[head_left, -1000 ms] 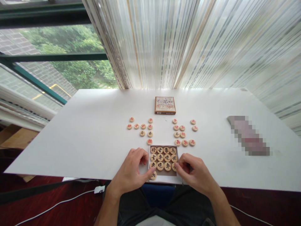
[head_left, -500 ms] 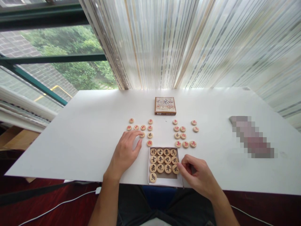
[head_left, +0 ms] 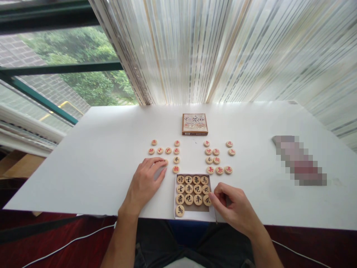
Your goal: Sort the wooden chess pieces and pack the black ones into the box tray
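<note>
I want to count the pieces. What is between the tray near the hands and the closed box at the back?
Head view: two clusters of red-lettered pieces lie between the tray and closed box, with bare table down the middle.

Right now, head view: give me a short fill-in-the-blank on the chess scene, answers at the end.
1. The pieces in the open tray carry ____ characters.
2. The loose pieces on the white table carry ____ characters.
3. The left hand covers a loose piece, while the right hand rests at the tray's ____ edge.
4. The box lid lies ____ the tray, toward the curtain.

Answers: black; red; right; beyond
</note>
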{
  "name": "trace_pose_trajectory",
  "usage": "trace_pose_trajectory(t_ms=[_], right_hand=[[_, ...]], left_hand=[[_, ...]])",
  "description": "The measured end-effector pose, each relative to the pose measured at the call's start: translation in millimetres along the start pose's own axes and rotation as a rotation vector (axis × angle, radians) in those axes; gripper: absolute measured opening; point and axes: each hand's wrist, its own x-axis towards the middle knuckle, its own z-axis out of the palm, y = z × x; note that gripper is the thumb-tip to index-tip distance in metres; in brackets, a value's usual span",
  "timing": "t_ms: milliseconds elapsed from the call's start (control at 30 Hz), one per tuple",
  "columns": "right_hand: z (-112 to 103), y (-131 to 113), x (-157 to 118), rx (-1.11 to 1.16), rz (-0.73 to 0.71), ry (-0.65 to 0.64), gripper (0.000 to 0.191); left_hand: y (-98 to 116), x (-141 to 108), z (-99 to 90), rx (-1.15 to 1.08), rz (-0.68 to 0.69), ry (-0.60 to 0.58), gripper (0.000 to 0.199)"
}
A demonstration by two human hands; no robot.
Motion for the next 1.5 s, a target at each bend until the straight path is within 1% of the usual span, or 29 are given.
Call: trace_pose_trajectory(t_ms=[200,333,500,633,733,833,933,1067,1200,1500], right_hand=[[0,1,0,0.004,-0.005,0.0,0.032],[0,1,2,0.006,-0.008,0.007,0.032],[-1,-1,2,0.007,-0.005,0.0,0.033],[-2,-2,1,0.002,0.001,-0.001,0.033],[-2,-2,0,0.004,-0.001,0.0,0.032],[-2,-1,0,0.003,-0.002,-0.006,0.031],[-1,0,0,0.004,-0.001,-0.003,0.032],[0,1,1,0.006,-0.004,-0.008,0.033],[0,1,2,0.004,-0.004,-0.014,0.032],[-1,1,1,-0.003,-0.014,-0.016,0.032]], left_hand=[[1,-9,-4.0,0.014,-0.017,-0.001,0.02],[-1,-5,-1.3,-0.01,-0.038,0.009,0.025],[-2,-1,3.5,-0.025,-0.063,-0.004,0.018],[0,-5,1.5,-0.054,-0.1,0.005,0.019],[7,-10,-4.6,-0.136,-0.164,0.024,0.024],[16,-14,-9.0,-0.279,-0.18,0.064,0.021],[24,-15,-8.5,-0.436,-0.184,0.091,0.016],[31,-14,-4.4,-0.583,-0.188,0.08,0.018],[37,-15,-2.4,-0.641,-0.187,0.068,0.023],[47,-15,-0.6,-0.721,-0.127,0.018,0.024]])
